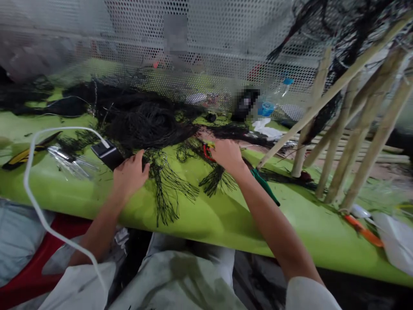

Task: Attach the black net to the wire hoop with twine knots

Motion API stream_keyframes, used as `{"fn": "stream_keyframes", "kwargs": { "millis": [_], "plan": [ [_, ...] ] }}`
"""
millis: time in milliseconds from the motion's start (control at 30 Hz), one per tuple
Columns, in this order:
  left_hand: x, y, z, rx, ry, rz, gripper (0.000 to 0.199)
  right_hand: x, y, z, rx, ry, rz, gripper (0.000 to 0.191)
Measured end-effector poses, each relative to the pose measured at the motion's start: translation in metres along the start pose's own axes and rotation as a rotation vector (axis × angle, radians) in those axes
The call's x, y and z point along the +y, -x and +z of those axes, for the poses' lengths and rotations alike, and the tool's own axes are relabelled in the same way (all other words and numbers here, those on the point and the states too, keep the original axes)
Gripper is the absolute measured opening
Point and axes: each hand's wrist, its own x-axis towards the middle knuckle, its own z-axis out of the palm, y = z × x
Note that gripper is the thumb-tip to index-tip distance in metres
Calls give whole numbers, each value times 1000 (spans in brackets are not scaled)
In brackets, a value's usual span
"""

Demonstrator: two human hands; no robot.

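Note:
My left hand (pixel 130 172) rests beside a black device (pixel 108 154) with a white cable (pixel 28 172) plugged into it; its thumb and fingers are apart, touching the device's near end. Between my hands, knotted black strands (pixel 167 185) fan out over the green table cover (pixel 206 219). My right hand (pixel 227 155) is closed at a small red and yellow item (pixel 209 151), with its fingertips hidden. Just under that hand lies a second frayed black bundle (pixel 215 181). A large coil of black strands (pixel 145 120) lies behind both hands.
Upright wooden sticks (pixel 318 107) stand at the right. Green-handled pliers (pixel 266 186) lie beside my right forearm. An orange-handled tool (pixel 363 230) is near the right edge, and a yellow-black cutter (pixel 19 158) is at far left. A perforated metal panel (pixel 213 38) rises behind.

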Motion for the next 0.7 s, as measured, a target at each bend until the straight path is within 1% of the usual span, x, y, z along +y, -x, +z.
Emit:
{"fn": "stream_keyframes", "kwargs": {
  "millis": [67, 100, 167, 233, 267, 300, 333, 400, 467, 500, 567, 633, 700],
  "plan": [
    [1, 0, 0, -9, -15, 22, 52, -18, 9, -5, 48, -58, -73, 36],
    [0, 0, 1, -3, -16, 32, 52, -29, 10, -6, 50, -99, -134, 39],
    [-1, 2, 5, 28, -5, 46, 52, -56, 5, -2, -11, -193, -289, 35],
    [-4, 6, 10, 70, 19, 62, 53, -85, -8, 10, -109, -281, -418, 26],
    [-6, 9, 14, 90, 36, 76, 54, -98, -16, 18, -149, -312, -453, 23],
    [-8, 12, 17, 106, 56, 96, 55, -110, -23, 27, -181, -335, -468, 24],
    [-11, 15, 20, 119, 80, 122, 55, -120, -30, 34, -215, -354, -474, 28],
    [-16, 21, 25, 143, 137, 176, 54, -130, -39, 45, -273, -403, -481, 35],
    [-21, 26, 27, 168, 206, 225, 53, -130, -44, 48, -322, -488, -504, 33],
    [-23, 28, 26, 182, 245, 247, 53, -127, -44, 47, -338, -548, -518, 30],
    [-22, 31, 18, 226, 337, 283, 55, -114, -42, 36, -356, -697, -547, 26],
    [-16, 29, 3, 281, 436, 313, 60, -97, -35, 18, -356, -864, -573, 26],
    [-2, 21, -18, 299, 543, 373, 63, -77, -23, -4, -332, -1018, -602, 31]
  ]
}}
